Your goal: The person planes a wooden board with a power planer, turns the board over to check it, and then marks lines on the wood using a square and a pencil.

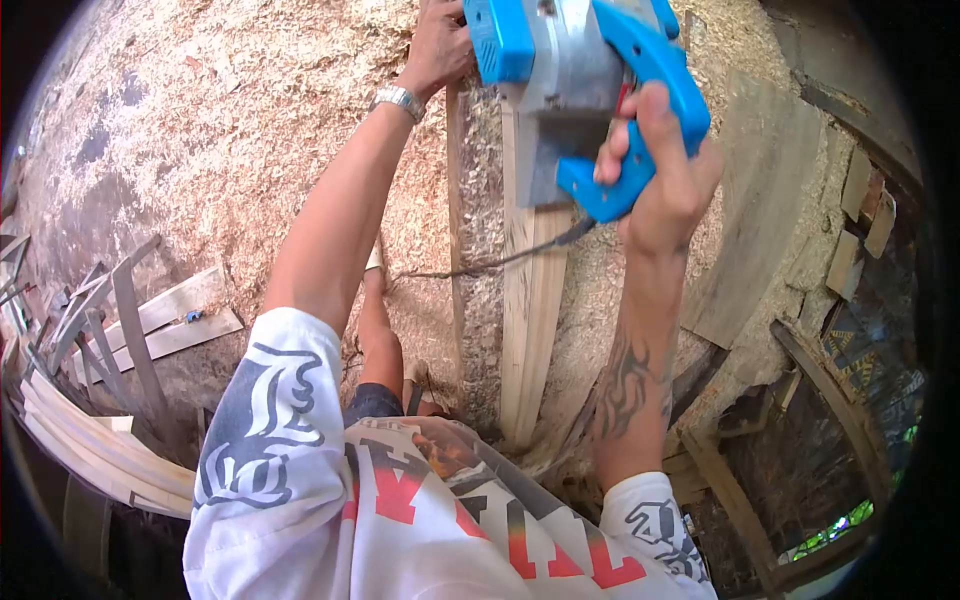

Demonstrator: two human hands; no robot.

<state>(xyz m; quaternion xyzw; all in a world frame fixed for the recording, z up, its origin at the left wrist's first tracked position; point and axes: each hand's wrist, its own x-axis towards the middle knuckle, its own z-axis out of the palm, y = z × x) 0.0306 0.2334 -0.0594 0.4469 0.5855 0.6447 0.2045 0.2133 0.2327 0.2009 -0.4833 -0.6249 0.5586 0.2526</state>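
Note:
A blue and grey electric planer [575, 60] rests on a long pale wooden board [530, 300] that runs toward my body. My right hand [665, 165] is wrapped round the planer's blue rear handle, thumb on top. My left hand [438, 50], with a metal watch at the wrist, is at the planer's front left side; its fingers are partly cut off by the frame and hidden, so what they grip is unclear. A dark power cord [490, 262] leaves the rear of the planer and curves left across the board.
Wood shavings [200, 170] cover the ground. A wide plank [755, 210] lies to the right. Several wood strips [165, 335] and scraps lie at the left, with long pale boards [95, 440] below them. Timber pieces [730, 490] stand at the lower right.

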